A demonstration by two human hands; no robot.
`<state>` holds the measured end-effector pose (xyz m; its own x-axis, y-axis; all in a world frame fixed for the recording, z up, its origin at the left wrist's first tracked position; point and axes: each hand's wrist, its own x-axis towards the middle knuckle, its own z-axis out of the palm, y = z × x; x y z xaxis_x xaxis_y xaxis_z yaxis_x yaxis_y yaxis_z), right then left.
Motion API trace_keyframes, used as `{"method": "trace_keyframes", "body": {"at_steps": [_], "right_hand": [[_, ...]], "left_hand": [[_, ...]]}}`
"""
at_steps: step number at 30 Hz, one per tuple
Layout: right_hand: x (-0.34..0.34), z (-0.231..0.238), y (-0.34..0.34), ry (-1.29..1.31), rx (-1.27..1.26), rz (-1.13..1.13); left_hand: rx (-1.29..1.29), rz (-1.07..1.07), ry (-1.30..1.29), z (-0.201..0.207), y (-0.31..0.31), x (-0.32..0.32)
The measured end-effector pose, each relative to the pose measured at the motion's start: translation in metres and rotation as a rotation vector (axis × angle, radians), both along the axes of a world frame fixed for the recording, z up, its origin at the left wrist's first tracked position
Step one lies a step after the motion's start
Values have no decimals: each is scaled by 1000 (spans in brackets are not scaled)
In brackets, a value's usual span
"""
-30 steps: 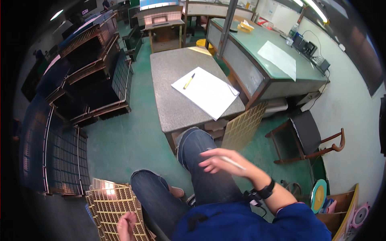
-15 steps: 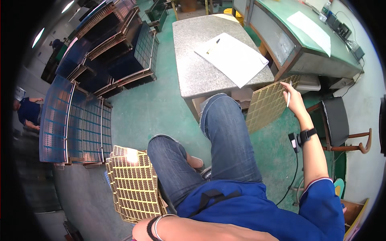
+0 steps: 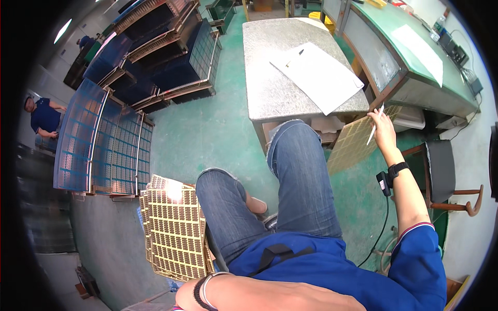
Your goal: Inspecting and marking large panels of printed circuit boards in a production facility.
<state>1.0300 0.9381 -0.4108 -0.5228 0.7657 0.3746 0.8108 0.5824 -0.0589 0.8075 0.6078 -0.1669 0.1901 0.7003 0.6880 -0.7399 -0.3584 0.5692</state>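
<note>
My right hand [image 3: 383,129] is closed around a slim white pen [image 3: 371,136]. Its fingers also lie on the upper edge of a thin gold gridded panel [image 3: 353,147], which is tilted beside my right knee under the table's edge. A black band is on that wrist. My left forearm [image 3: 280,293], with a bracelet, crosses my lap at the bottom; the left fingers are hidden. Nearest to it, at my left, lies a stack of gold gridded panels [image 3: 176,228] with small dark rectangles.
A speckled table [image 3: 259,78] ahead bears white paper [image 3: 321,78] and a pen [image 3: 294,58]. To the right stand a green-topped desk [image 3: 373,10] and a dark chair [image 3: 441,171]. Racks of blue panels [image 3: 104,145] fill the left, with a person [image 3: 46,116] behind. A cable [image 3: 386,223] hangs by my right arm.
My view has shifted, so the table and desk appear farther right. The panel at my right hand has turned and looks more blurred. The person behind the rack has moved slightly.
</note>
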Motion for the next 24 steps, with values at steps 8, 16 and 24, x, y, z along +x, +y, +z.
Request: {"method": "trace_keyframes", "body": {"at_steps": [8, 16, 24], "right_hand": [[28, 37, -9, -343, -84, 50], [112, 33, -28, -634, -140, 148], [153, 139, -62, -271, -186, -160]], "left_hand": [[107, 59, 1, 2, -10, -10], [174, 63, -36, 4, -22, -25], [-171, -166, 277, 4, -26, -86]]}}
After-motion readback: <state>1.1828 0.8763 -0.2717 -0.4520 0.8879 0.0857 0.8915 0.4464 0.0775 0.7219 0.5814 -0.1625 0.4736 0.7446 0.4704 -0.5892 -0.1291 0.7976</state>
